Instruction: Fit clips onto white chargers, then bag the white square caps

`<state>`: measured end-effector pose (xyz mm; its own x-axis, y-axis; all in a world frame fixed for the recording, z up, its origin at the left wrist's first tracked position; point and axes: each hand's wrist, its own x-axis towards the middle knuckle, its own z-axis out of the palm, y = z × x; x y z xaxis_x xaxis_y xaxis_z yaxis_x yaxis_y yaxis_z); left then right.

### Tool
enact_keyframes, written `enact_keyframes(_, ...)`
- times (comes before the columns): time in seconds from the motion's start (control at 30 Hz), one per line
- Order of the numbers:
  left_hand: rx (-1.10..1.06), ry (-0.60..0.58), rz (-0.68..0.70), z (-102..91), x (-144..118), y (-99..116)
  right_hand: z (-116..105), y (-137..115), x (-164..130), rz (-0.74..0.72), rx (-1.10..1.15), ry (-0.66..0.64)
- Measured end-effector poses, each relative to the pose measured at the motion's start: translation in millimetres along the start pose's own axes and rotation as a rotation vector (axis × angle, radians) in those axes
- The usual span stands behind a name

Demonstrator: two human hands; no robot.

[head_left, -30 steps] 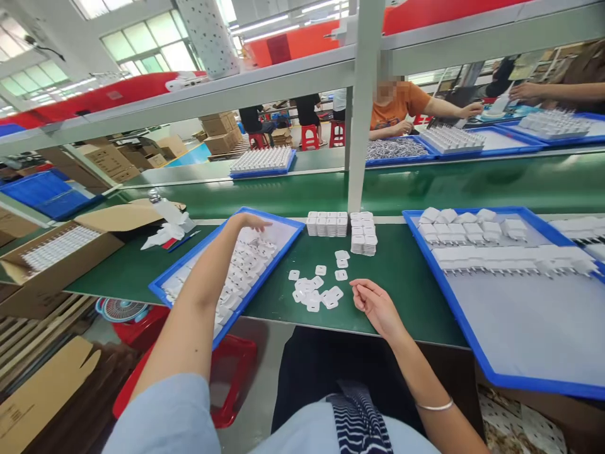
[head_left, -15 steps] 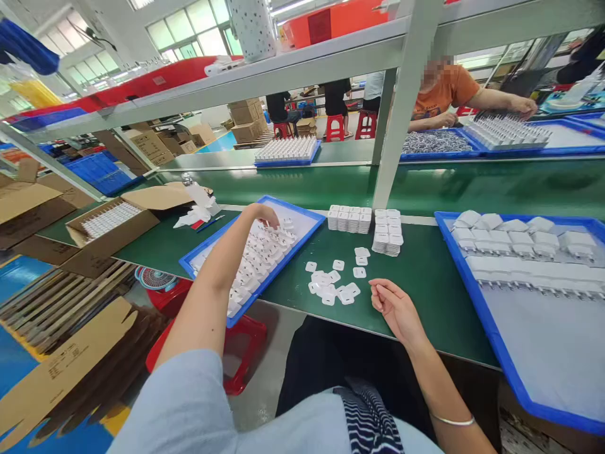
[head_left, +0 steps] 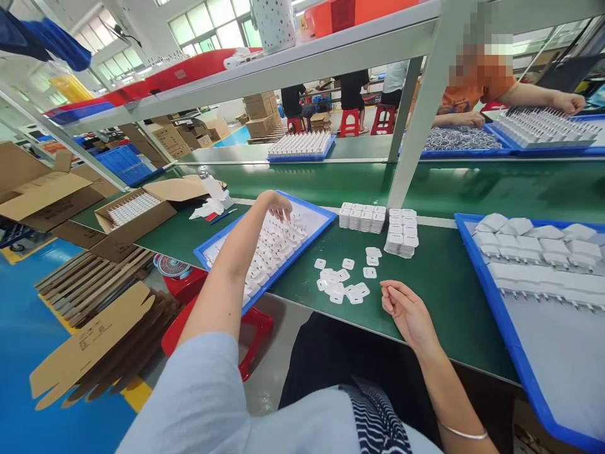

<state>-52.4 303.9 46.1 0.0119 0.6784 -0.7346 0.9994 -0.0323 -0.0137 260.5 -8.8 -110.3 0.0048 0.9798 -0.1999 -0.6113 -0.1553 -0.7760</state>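
A blue tray (head_left: 520, 366) of white plugs at the green bench's right end runs off the frame edge, while a co-worker's face beyond the shelf post (head_left: 420, 120) is blurred.

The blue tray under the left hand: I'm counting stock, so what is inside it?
The blue tray holds rows of small white plug parts. The left hand and forearm cover some of them, so no full count.
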Motion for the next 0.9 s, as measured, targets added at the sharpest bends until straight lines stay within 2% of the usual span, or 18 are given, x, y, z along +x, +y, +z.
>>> enact_keyframes(0.13, -0.044, 0.109, 0.095, 3.5, 1, 3, 1, 0, -1, 0.002, -0.003, -0.002)
enact_keyframes(0.27, -0.067, 0.113, 0.192, 19.9, 8, 17, 1, -1, -1, 0.004, -0.009, -0.001)
enact_keyframes(0.43, -0.059, 0.196, 0.15, 16.6, 9, 10, 0, -1, -1, 0.005, -0.021, -0.003)
enact_keyframes(0.5, -0.064, 0.176, 0.104, 13.2, 7, 2, -1, -1, -1, 0.006, -0.027, -0.009)
enact_keyframes(0.63, -0.105, 0.059, 0.069, 17.4, -1, -6, -2, 0, -1, 0.002, -0.019, -0.01)
enact_keyframes(0.77, -0.121, 0.008, 0.052, 23.1, -13, 0, -1, 1, 1, -0.004, -0.01, -0.021)
enact_keyframes(0.9, -0.122, 0.044, 0.034, 20.5, -29, 13, 1, 1, 3, -0.022, 0.013, -0.034)
